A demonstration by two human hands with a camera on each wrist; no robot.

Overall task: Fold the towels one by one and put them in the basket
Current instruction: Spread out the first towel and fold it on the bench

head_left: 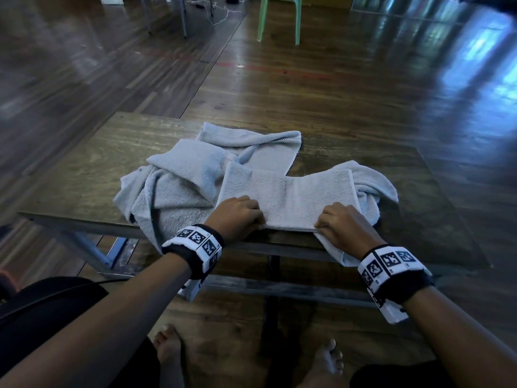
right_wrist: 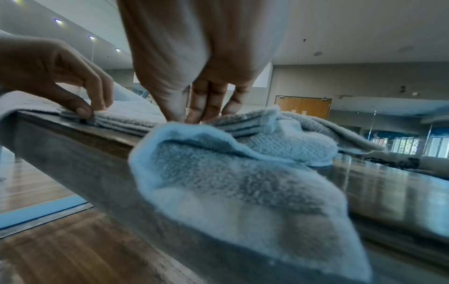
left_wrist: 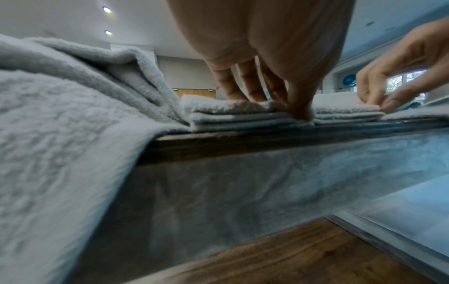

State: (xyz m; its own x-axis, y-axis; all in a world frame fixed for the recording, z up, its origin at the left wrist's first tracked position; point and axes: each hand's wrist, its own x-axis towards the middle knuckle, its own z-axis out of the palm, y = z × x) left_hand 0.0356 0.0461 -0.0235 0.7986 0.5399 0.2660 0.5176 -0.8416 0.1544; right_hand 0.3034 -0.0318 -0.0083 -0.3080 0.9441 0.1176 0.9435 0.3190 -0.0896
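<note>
A folded pale grey towel (head_left: 288, 196) lies in several layers at the near edge of the wooden table (head_left: 84, 166). My left hand (head_left: 237, 214) pinches its near left corner, fingers on top and thumb at the edge (left_wrist: 301, 113). My right hand (head_left: 340, 222) pinches the near right corner in the same way (right_wrist: 175, 115). Loose crumpled towels lie around it: one heap (head_left: 167, 189) on the left, one (head_left: 251, 144) behind, one (head_left: 375, 186) on the right with a corner hanging off the edge (right_wrist: 243, 182). No basket is in view.
The table stands on a metal frame (head_left: 92, 253) over a glossy wooden floor. A green plastic chair (head_left: 279, 18) stands far behind. My bare feet (head_left: 324, 359) are under the table's near edge. A dark bag (head_left: 42, 303) sits by my left arm.
</note>
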